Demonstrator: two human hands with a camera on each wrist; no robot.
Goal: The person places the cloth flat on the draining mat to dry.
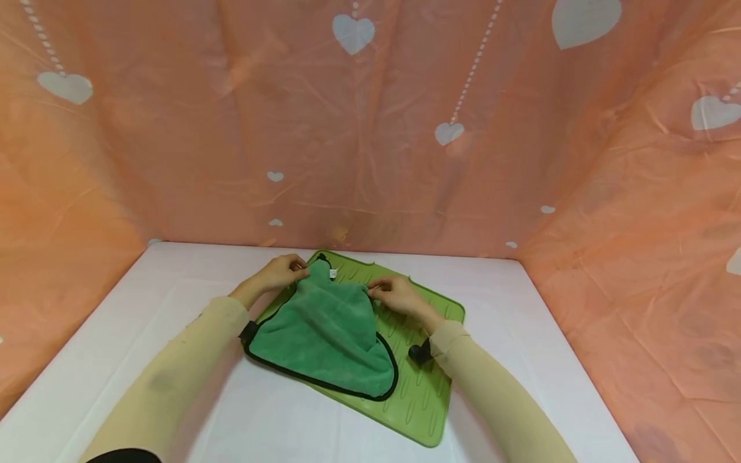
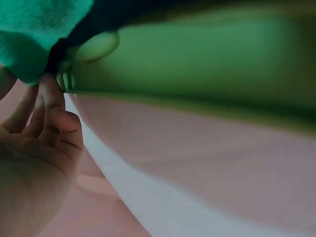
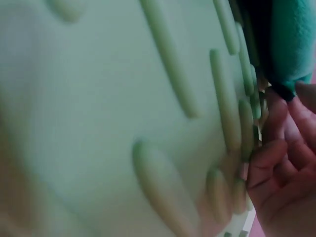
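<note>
A green plush cloth [image 1: 330, 328] with black edging lies spread over a lime-green ridged mat [image 1: 405, 399]. My left hand [image 1: 278, 273] pinches the cloth's far left edge near a small white tag [image 1: 332, 274]. In the left wrist view, the left fingers [image 2: 52, 91] meet the dark trim at the cloth's corner. My right hand [image 1: 399, 296] pinches the far right edge above the mat. The right wrist view has the thumb and fingers [image 3: 274, 116] closing on the trim. Between the hands the cloth is slightly bunched, while its near edge lies flatter.
The mat sits at an angle on a white table [image 1: 173, 302]. Orange sheeting [image 1: 370, 161] printed with pale hearts rises along the back and both sides. Ridges [image 3: 168, 59] on the mat fill much of the right wrist view.
</note>
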